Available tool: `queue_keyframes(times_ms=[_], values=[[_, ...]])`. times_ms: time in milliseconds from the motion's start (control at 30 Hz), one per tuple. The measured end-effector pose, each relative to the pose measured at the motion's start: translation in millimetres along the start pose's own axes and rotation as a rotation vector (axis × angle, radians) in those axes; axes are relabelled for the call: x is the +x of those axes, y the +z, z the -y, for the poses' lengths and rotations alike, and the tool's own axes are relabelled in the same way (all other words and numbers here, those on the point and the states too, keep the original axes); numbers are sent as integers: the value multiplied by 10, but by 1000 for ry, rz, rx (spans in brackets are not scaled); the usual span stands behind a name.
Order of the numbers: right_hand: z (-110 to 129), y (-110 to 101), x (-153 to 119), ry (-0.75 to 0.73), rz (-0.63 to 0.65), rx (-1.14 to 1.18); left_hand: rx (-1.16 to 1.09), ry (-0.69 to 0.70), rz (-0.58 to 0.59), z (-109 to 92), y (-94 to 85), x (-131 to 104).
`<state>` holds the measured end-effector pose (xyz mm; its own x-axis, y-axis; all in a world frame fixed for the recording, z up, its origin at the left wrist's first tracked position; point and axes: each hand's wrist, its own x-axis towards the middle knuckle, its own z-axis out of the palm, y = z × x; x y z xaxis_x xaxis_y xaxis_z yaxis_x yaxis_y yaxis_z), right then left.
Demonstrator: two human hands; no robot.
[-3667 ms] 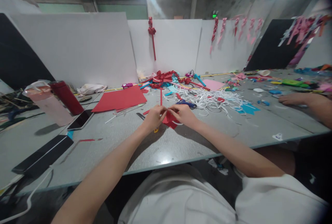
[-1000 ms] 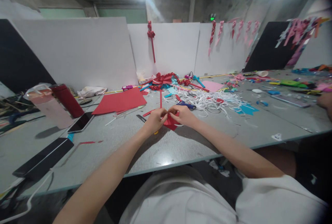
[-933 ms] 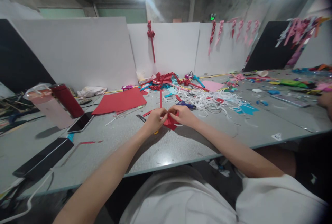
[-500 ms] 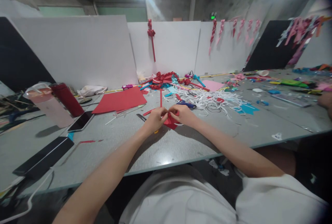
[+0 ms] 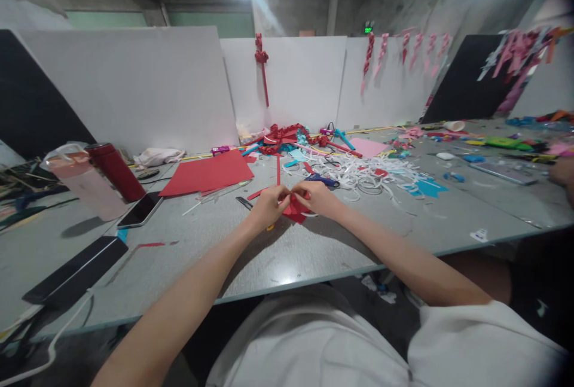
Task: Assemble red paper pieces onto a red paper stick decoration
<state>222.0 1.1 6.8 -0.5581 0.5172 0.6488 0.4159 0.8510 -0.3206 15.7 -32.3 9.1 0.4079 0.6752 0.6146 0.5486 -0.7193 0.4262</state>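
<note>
Near the middle of a long grey glossy worktop (image 5: 287, 261), between two bare hands: a small, bright red, folded-looking piece of paper (image 5: 296, 203). Left hand (image 5: 268, 203) reaching in from the left, right hand (image 5: 319, 197) from the right, both with backs up. Grip on either side: apparently pinching the red piece between thumb and forefinger, fingertips almost meeting, exact contact partly covered by the fingers.

Judging by the pose, a step of fine fingertip work in hand, perhaps folding, pressing or joining. For the next move, most likely a call for light, even pressure and a steady hold from both sides, with care against tearing or creasing.

As for looks: plain strong red, thin, with angular folds, probably easy to bend. Directly underneath, toward the near edge, flat red paper with a pointed corner (image 5: 298, 219); joined to the pinched piece or separate, impossible to tell.

Just beyond the fingers, a straight, narrow red strip (image 5: 278, 170) running away. Farther left, large smooth red sheets (image 5: 208, 170). Beside the left hand, a slim dark tool (image 5: 243, 202), partly hidden. Beyond the right hand, a dark blue tool (image 5: 321, 179) next to a tangled heap of thin white strips (image 5: 372, 174).
</note>
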Motion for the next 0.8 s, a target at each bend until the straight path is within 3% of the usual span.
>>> queue_keyframes(times_ms=[800], values=[[99, 1, 22, 118, -78, 0, 21, -23, -26, 45, 32, 13]])
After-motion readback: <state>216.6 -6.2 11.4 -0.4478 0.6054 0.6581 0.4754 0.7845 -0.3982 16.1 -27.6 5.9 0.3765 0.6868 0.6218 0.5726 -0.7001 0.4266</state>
